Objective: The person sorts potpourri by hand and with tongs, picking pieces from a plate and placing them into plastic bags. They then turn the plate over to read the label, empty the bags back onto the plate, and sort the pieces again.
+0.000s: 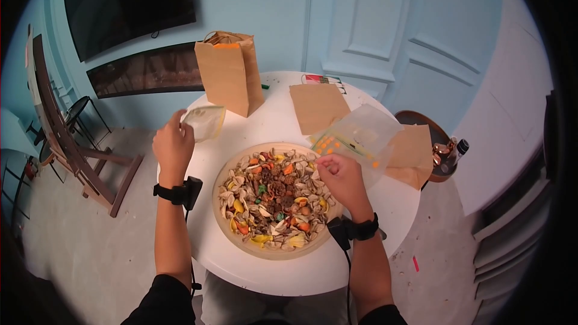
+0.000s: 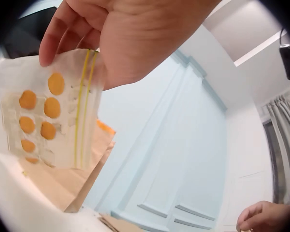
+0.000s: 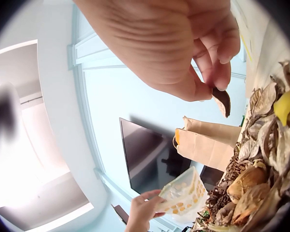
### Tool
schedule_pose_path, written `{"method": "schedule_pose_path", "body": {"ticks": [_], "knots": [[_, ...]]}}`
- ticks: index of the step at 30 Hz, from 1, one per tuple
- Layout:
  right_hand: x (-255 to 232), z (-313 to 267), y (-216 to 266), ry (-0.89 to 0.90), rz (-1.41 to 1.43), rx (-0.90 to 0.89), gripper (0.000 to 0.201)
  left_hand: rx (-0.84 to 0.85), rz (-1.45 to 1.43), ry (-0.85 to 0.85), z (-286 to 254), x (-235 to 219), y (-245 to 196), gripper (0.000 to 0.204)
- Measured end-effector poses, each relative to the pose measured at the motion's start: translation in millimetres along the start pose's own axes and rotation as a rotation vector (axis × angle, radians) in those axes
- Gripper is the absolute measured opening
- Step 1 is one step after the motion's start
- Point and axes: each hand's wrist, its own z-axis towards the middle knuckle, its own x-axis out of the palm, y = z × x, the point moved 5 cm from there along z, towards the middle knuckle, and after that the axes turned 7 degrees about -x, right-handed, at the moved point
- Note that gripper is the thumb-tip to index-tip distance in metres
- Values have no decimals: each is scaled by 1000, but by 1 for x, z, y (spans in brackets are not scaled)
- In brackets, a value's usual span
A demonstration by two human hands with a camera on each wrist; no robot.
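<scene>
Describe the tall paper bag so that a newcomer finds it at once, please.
On the white table, look past the round bowl of dried plants, toward the black screen. The brown paper bag stands upright there, orange along its top edge; its brown paper neighbours lie flat.

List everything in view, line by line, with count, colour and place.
Table: one, white, centre
Bowl: one, pale tan, on table
Dried pieces: many, mostly tan and brown, in bowl
Standing paper bag: one, brown, table's back left
Flat paper bags: two, brown, table's right side
Large plastic bag: one, clear with orange spots, right of bowl
Small plastic bag: one, clear with orange spots, left hand
Single piece: one, brown, right hand
Screen: one, black, wall
Easel: one, brown, floor left
Bottle: one, dark, far right
Wrist cameras: two, black, wrists
Hands: left, right
</scene>
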Motion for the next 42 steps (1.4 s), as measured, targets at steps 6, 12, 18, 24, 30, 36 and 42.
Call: {"method": "schedule_pose_path", "body": {"ticks": [6, 12, 18, 24, 30, 36, 42], "knots": [[0, 1, -6, -46, 39, 12, 16, 193, -281, -139, -13, 11, -36, 17], [1, -1, 5, -47, 87, 59, 14, 262, -355, 17, -28, 21, -31, 20], [6, -1, -2, -35, 229, 72, 13, 373, -319, 110, -36, 30, -31, 36], [11, -2, -2, 6, 264, 104, 14, 426, -204, 153, -38, 20, -39, 62], [11, -10, 23, 45, 227, 63, 14, 448, -212, 321, -46, 16, -46, 65], [28, -18, 94, 75, 262, -237, 14, 574, -289, 378, -51, 8, -51, 64], [63, 19, 102, 120, 256, -180, 17, 601, -362, 368, -54, 4, -57, 63]]}}
